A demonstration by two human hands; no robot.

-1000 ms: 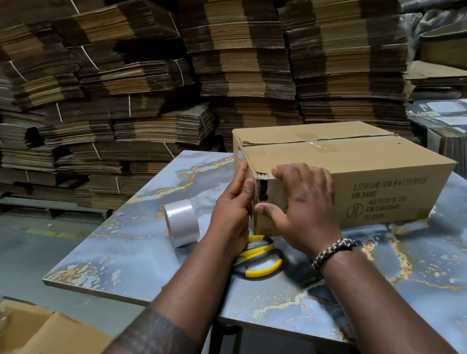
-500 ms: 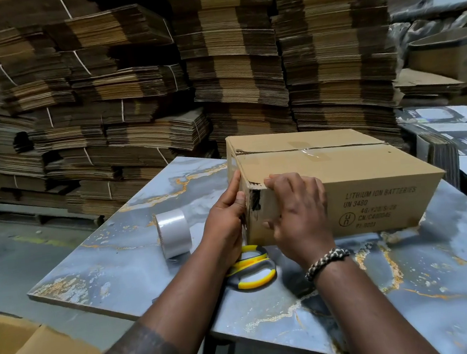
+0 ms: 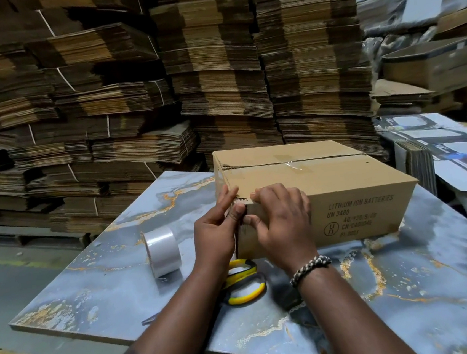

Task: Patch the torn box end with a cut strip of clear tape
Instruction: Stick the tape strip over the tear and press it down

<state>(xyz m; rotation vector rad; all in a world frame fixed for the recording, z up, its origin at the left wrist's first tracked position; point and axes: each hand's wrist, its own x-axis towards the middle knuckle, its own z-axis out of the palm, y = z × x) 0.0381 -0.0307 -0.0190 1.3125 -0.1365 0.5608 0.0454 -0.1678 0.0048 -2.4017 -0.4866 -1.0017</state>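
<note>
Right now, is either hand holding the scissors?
No, the scissors lie on the table while the left hand and right hand press on the box corner.

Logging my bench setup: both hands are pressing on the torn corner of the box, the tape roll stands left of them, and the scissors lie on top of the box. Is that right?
Not quite. In the head view the scissors lie on the table in front of the box, under the wrists, not on top. The left hand, right hand and tape roll are as you said.

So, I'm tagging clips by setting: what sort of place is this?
Probably a packing or carton warehouse: tall stacks of flattened cardboard fill the background, and a shipping box marked for lithium batteries sits on a table beside a tape roll.
</note>
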